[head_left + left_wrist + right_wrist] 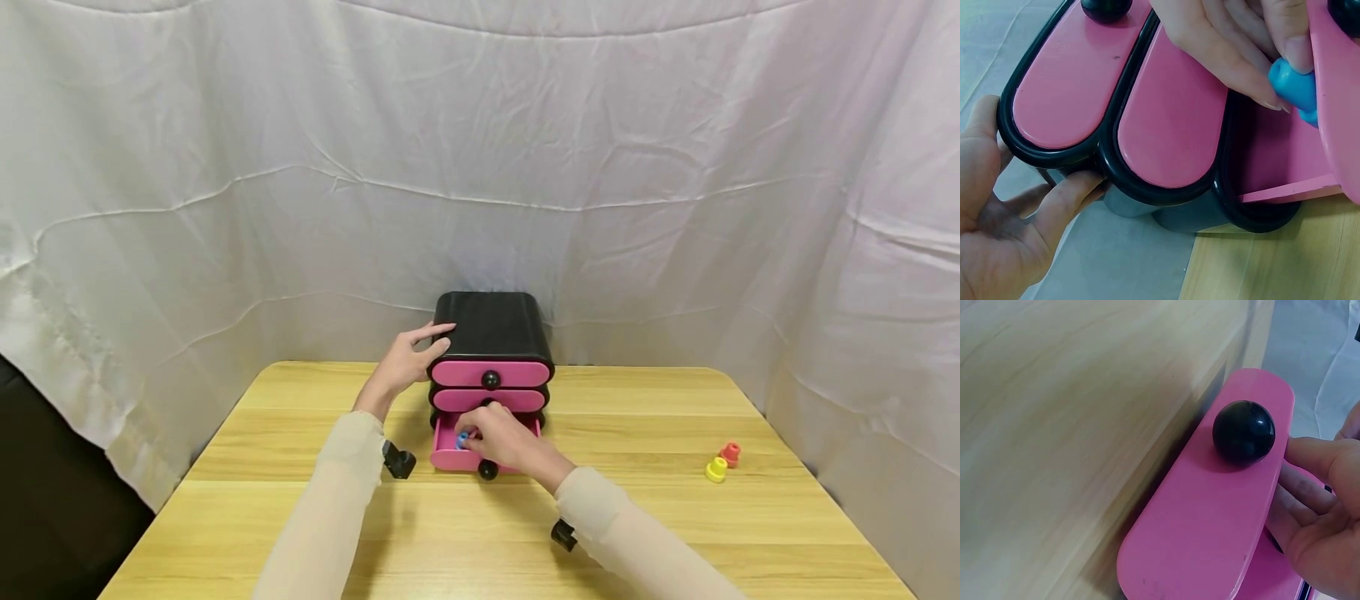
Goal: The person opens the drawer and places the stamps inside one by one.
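On the left I see my left hand (405, 360) resting against the left side of the small drawer chest (491, 329). Its grip is spread, with the fingers straight along the black shell and the thumb near the top edge, so it steadies the chest and pinches nothing. The chest stands at the far middle of the table (262, 517). It has three pink drawers; the upper two are closed and the bottom drawer (450, 457) is pulled out toward me.

In the middle, my right hand (504, 437) is over the open bottom drawer. Its grip is pinching a small blue piece (1294, 84) between the fingertips, just at the inside of the drawer front, beside the black knob (1243, 432).

I judge the blue piece to be light, stiff plastic with a smooth and somewhat slippery surface, so a fingertip pinch across its round body is the good place to hold it. The chest also looks light and could slide on the table if it is not braced.

Well apart on the right lie a yellow piece (716, 470) and a red piece (730, 454), touching each other.
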